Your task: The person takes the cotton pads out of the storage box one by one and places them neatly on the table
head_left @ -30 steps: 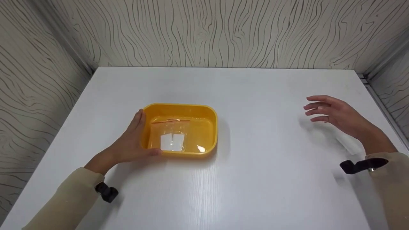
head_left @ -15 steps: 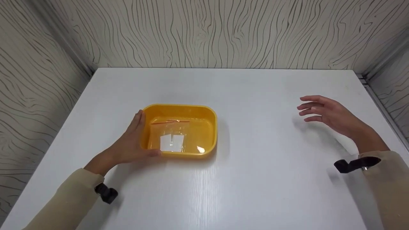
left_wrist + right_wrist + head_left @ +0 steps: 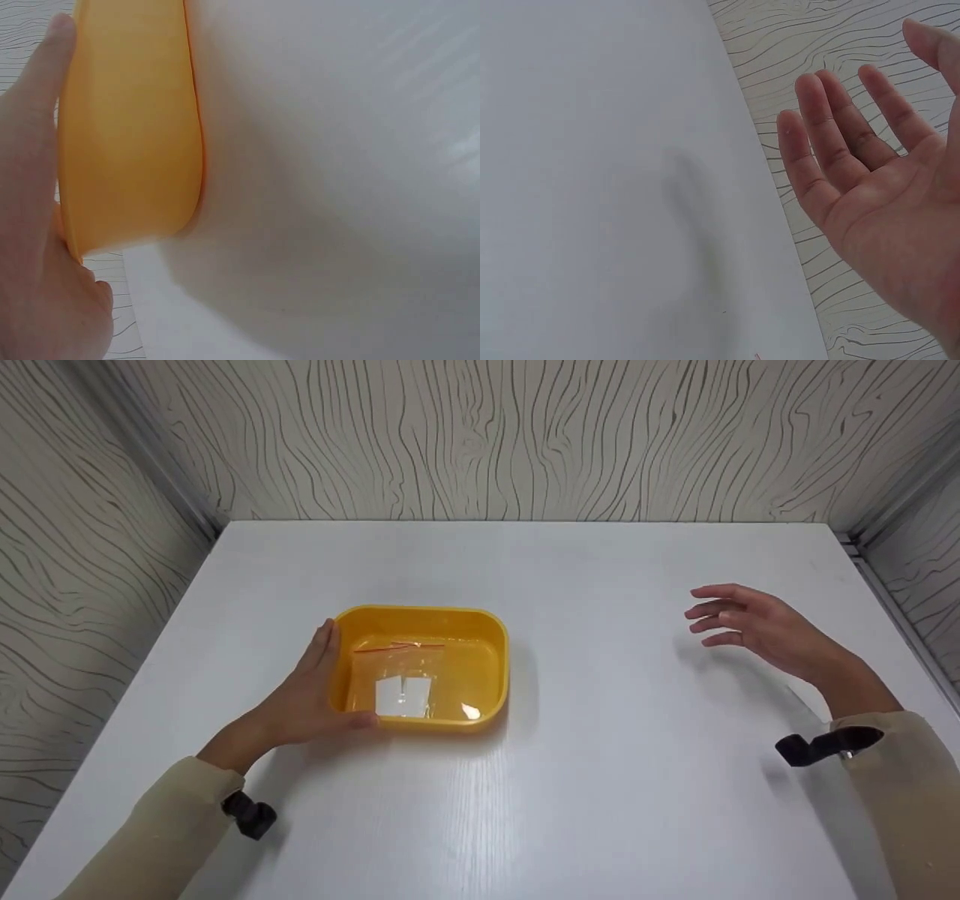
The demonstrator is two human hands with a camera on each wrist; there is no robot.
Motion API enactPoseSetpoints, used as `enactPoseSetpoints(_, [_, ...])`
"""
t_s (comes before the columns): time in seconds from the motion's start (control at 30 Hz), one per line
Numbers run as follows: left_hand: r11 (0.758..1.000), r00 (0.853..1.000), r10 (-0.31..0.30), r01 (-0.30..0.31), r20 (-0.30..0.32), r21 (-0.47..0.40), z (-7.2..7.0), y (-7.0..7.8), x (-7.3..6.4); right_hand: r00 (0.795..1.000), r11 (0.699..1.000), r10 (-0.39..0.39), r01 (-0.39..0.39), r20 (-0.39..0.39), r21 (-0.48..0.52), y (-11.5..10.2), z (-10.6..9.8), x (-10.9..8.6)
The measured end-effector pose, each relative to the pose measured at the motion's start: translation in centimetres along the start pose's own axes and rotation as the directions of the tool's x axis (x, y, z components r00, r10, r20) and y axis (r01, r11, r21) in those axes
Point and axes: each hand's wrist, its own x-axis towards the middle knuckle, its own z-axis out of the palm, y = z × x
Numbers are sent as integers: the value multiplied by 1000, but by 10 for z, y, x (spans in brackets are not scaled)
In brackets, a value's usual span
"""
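Head view: one yellow tub, open at the top, on a white table; landmark for all places below.

Contents of tub: clear bags, flat on the floor of the tub, towards its left end; red strips, two, along the bags' far edges; white labels, two, side by side, nearer the tub's near wall. Whether the bags overlap cannot be told.

Left hand: grasping the tub at its left end, fingers along the left side, thumb on the near rim. Left wrist view shows the hand against the rim and the tub's outer wall.

Right hand: released, holding nothing; raised above the table to the right of the tub, well apart from it. Right wrist view shows the palm, with fingers slightly bent and parted.

Sleeves, pale: left sleeve, nearer the person than the tub and to its left; right sleeve, well to its right. Black device at each cuff.

Red mark: lower edge of right wrist view, too small to identify.

Wall: beyond the tub, pale, dark wavy lines.
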Motion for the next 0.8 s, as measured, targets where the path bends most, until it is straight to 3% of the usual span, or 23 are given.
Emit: enactPoseSetpoints(0.8, [1000, 1000, 8, -8, 15, -2, -2, 0, 0, 997, 1000, 4, -3, 72, -8, -2, 19, 15])
